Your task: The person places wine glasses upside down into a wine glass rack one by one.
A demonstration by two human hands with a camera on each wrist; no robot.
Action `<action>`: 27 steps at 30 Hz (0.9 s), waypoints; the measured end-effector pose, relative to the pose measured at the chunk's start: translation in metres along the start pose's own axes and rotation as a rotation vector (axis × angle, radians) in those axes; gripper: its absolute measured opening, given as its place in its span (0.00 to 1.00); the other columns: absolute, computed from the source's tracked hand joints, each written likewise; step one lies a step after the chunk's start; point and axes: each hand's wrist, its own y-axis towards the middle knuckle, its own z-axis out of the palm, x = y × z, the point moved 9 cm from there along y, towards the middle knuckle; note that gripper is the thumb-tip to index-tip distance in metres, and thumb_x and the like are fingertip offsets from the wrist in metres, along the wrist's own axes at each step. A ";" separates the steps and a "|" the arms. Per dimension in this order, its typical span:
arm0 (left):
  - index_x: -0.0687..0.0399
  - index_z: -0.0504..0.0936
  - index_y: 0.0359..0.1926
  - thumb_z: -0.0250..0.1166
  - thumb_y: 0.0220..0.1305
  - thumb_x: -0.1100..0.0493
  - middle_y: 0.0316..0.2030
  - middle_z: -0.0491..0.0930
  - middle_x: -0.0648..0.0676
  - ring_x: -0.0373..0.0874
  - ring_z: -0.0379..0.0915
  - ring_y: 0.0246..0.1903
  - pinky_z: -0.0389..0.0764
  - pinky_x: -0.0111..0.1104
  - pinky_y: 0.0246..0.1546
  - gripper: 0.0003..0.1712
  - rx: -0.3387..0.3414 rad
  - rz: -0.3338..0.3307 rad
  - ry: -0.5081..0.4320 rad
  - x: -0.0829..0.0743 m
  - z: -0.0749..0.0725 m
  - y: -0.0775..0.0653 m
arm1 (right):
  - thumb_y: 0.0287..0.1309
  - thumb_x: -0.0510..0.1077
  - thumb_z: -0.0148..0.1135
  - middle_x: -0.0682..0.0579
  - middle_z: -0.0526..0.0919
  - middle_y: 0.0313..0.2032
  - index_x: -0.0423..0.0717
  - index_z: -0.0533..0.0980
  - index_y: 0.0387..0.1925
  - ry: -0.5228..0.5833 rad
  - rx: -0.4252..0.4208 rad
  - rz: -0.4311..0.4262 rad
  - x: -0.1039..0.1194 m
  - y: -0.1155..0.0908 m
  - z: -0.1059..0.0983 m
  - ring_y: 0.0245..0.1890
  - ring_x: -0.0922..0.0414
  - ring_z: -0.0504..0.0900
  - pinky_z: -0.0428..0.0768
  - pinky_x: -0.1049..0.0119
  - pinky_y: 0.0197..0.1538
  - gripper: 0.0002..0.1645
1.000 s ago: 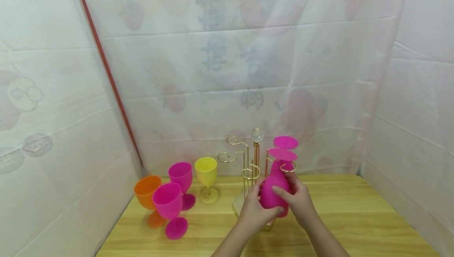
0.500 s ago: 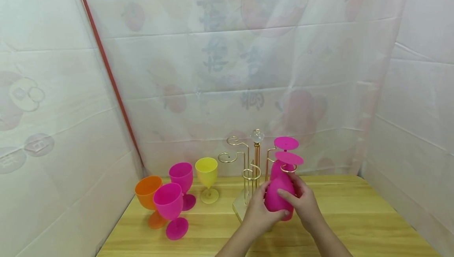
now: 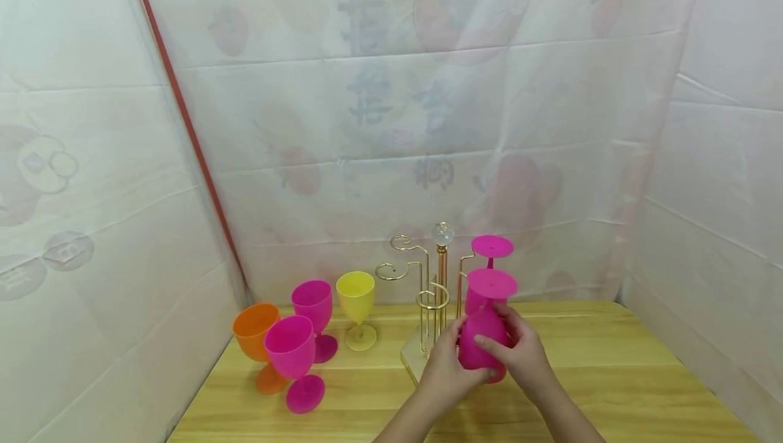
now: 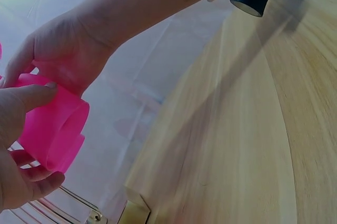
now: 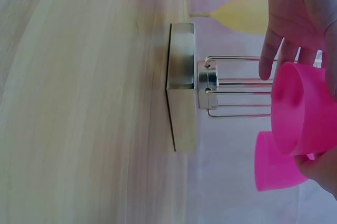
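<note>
Both hands hold a bright pink goblet [image 3: 480, 340] upside down, its foot on top and its mouth facing the table. My left hand [image 3: 449, 365] grips the bowl from the left, thumb near the rim. On the right side, my right hand [image 3: 523, 351] has its thumb across the bowl and fingers up by the stem. The goblet's foot covers the front right hook of a gold wire rack [image 3: 443, 263]. Just behind, a second pink goblet [image 3: 492, 246] hangs inverted on the rack. The right wrist view shows the held goblet's open mouth [image 5: 288, 110] beside the rack's wires.
Upright at the left stand an orange goblet [image 3: 251, 334], two pink goblets [image 3: 290, 355] [image 3: 312, 304] and a yellow goblet [image 3: 356, 297]. Bare curled hooks [image 3: 391, 271] stick out on the rack's left, near its crystal ball [image 3: 443, 234]. A wooden table [image 3: 587, 368] lies beneath, with printed cloth walls around.
The held goblet has shifted right and then come down, its foot now over the front right hook, which showed before. Both hands moved with it.
</note>
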 end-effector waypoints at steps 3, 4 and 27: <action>0.37 0.66 0.67 0.81 0.44 0.50 0.53 0.74 0.39 0.36 0.74 0.53 0.78 0.30 0.50 0.49 0.014 -0.001 -0.009 0.000 0.001 0.000 | 0.56 0.42 0.70 0.42 0.75 0.60 0.47 0.64 0.69 -0.026 -0.013 -0.002 -0.001 0.000 -0.001 0.49 0.62 0.80 0.84 0.64 0.46 0.41; 0.38 0.66 0.67 0.81 0.44 0.50 0.53 0.74 0.39 0.35 0.74 0.52 0.78 0.29 0.49 0.49 0.020 -0.004 -0.018 0.001 0.002 0.001 | 0.55 0.42 0.71 0.42 0.75 0.60 0.47 0.64 0.69 -0.038 -0.015 -0.001 -0.002 -0.001 -0.001 0.49 0.61 0.79 0.84 0.64 0.46 0.41; 0.33 0.66 0.68 0.76 0.52 0.54 0.53 0.74 0.39 0.35 0.72 0.52 0.80 0.24 0.41 0.44 0.041 0.005 -0.047 0.005 0.003 0.003 | 0.55 0.45 0.72 0.40 0.73 0.63 0.46 0.64 0.70 -0.082 -0.034 -0.007 -0.002 -0.002 -0.007 0.54 0.46 0.79 0.85 0.62 0.46 0.44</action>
